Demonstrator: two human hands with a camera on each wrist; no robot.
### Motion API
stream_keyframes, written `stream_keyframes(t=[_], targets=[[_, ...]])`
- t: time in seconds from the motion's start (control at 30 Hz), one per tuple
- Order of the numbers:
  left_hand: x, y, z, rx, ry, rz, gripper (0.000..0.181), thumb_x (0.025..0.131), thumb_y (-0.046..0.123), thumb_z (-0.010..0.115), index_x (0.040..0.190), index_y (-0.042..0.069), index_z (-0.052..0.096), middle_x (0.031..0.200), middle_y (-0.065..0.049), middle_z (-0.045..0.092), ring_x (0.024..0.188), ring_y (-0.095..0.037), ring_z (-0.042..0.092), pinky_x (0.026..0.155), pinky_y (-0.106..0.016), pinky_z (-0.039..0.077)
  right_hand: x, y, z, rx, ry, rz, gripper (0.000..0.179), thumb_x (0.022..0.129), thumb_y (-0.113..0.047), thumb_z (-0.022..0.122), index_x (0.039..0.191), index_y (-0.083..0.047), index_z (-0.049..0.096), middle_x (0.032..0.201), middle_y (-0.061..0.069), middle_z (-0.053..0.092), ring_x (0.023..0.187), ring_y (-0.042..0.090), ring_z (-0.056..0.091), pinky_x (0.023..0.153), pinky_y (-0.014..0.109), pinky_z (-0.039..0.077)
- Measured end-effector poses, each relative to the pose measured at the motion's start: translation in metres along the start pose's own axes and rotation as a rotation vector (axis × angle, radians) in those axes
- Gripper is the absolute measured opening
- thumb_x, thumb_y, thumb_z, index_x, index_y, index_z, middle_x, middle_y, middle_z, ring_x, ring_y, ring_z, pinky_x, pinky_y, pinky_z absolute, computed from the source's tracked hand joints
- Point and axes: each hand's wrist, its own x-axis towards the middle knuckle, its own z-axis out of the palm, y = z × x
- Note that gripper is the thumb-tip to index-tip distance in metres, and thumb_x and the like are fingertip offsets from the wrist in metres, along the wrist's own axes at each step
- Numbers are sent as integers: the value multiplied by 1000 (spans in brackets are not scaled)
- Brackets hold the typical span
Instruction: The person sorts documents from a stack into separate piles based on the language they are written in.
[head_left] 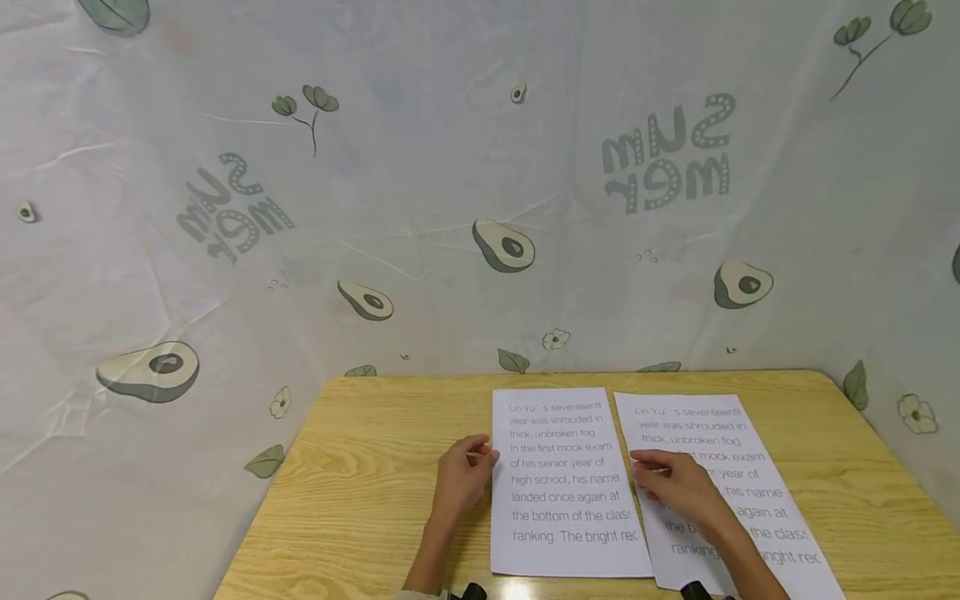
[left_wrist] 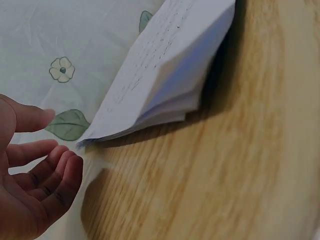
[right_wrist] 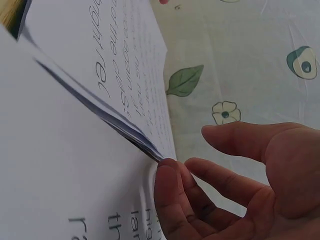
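Paper stack (head_left: 566,492) between left hand (head_left: 461,477) and right hand (head_left: 678,485), both loosely spread, gripping nothing, could skew if pushed unevenly.

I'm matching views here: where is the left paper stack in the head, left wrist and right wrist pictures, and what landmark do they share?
Head: left paper stack low, just right of centre.
Left wrist: left paper stack upper middle, running to the top edge.
Right wrist: left paper stack upper left.
Shared landmark: printed cloth in the background.
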Motion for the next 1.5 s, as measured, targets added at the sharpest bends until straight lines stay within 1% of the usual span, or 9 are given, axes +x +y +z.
stream_keyframes(t=[0.2, 0.4, 0.5, 0.63, 0.8, 1.03, 1.13, 1.3, 1.5], targets=[[0, -4, 3, 42, -14, 4, 34, 96, 10, 78, 126, -5, 74, 103, -9, 73, 88, -14, 69, 71, -19, 56, 3, 1, 8, -79, 36, 3, 48, 102, -24, 71, 140, 5, 67, 112, 10, 77, 82, 11, 70, 68, 24, 53], [2, -5, 8, 107, 2, -3, 32, 95, 9, 79, 124, -4, 76, 99, -6, 70, 83, -12, 61, 67, -19, 50, 6, 3, 16, -163, 90, -37, 46, 97, -21, 76, 133, 6, 71, 106, 7, 77, 88, 13, 72, 70, 24, 53], [3, -6, 10, 138, -5, 5, 30, 94, 10, 79, 122, -3, 77, 96, -6, 68, 80, -12, 58, 64, -20, 48, 8, 4, 20, -199, 109, -48, 45, 95, -20, 77, 131, 6, 72, 105, 6, 78, 90, 16, 73, 73, 26, 52], [2, -4, 10, 154, -13, 18, 30, 94, 10, 79, 121, -2, 78, 96, -6, 68, 80, -13, 56, 64, -21, 46, 9, 5, 21, -229, 117, -49, 44, 94, -20, 77, 129, 6, 73, 105, 7, 77, 89, 17, 70, 73, 29, 51], [0, -3, 10, 157, -18, 13, 32, 94, 12, 80, 123, -2, 77, 98, -6, 69, 80, -13, 57, 64, -22, 47, 8, 6, 23, -234, 104, -39, 44, 94, -21, 77, 130, 6, 73, 110, 13, 76, 91, 19, 66, 73, 30, 49], [-2, 0, 10, 144, -4, 34, 34, 93, 10, 80, 125, -1, 77, 105, -11, 73, 87, -15, 67, 70, -25, 55, 6, 2, 23, -217, 92, -18, 44, 95, -20, 77, 131, 4, 73, 108, 12, 72, 90, 20, 64, 71, 30, 48], [-3, 2, 11, 131, 6, 42, 34, 93, 9, 80, 126, -1, 77, 106, -12, 73, 89, -17, 70, 72, -25, 57, 5, -1, 23, -218, 91, -15, 44, 95, -20, 77, 132, 3, 72, 110, 14, 72, 92, 21, 66, 72, 31, 50], [-3, 3, 11, 120, 14, 46, 34, 93, 8, 80, 126, 0, 77, 105, -12, 73, 89, -17, 71, 73, -24, 57, 4, -6, 24, -237, 94, -15, 44, 95, -21, 78, 132, 2, 73, 116, 17, 72, 97, 23, 68, 74, 32, 51], [-3, 7, 10, 93, 10, 50, 33, 92, 8, 80, 125, 1, 78, 101, -10, 72, 85, -13, 67, 71, -22, 55, 3, -11, 25, -246, 102, -30, 43, 95, -19, 78, 132, 3, 73, 118, 18, 73, 97, 23, 68, 74, 32, 53]])
